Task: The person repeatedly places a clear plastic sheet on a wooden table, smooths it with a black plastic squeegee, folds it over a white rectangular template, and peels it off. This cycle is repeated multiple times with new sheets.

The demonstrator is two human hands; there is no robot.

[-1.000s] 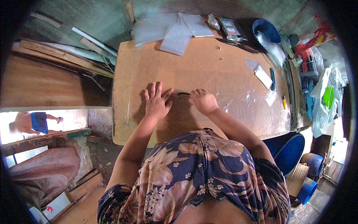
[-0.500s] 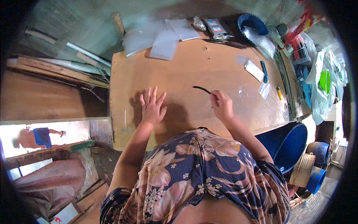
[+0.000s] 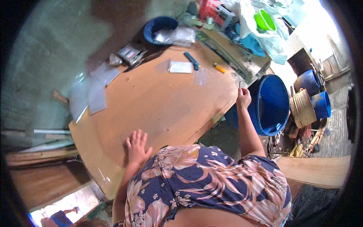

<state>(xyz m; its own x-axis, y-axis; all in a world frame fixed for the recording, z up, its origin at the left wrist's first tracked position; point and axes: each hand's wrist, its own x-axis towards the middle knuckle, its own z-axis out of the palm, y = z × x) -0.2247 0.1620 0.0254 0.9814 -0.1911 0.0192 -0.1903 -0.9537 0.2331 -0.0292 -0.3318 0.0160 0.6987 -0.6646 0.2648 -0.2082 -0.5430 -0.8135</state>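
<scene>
My left hand (image 3: 138,148) rests on the tan tabletop (image 3: 151,102) near its front edge, its fingers stretched out and holding nothing. Off to the right, my right hand (image 3: 244,99) is closed around a thin dark strip (image 3: 239,84), whose tip pokes up above the fingers; its exact kind does not show. This hand is beyond the table's right edge, beside a large blue tub (image 3: 270,106). Closest to it on the table are a yellow-handled tool (image 3: 219,68), a dark blue cutter-like tool (image 3: 192,60) and a white rectangular pack (image 3: 180,67).
Clear plastic sheets (image 3: 97,98) lie along the far left edge. A blue scalloped basin (image 3: 151,28) with plastic bags stands at the back. Farther right are a green bowl (image 3: 265,20), a woven basket (image 3: 302,109) and more blue containers (image 3: 321,105).
My view has turned to the right. My right hand has carried the dark strip from over the table to beside the blue tub. The left hand stays spread on the table.
</scene>
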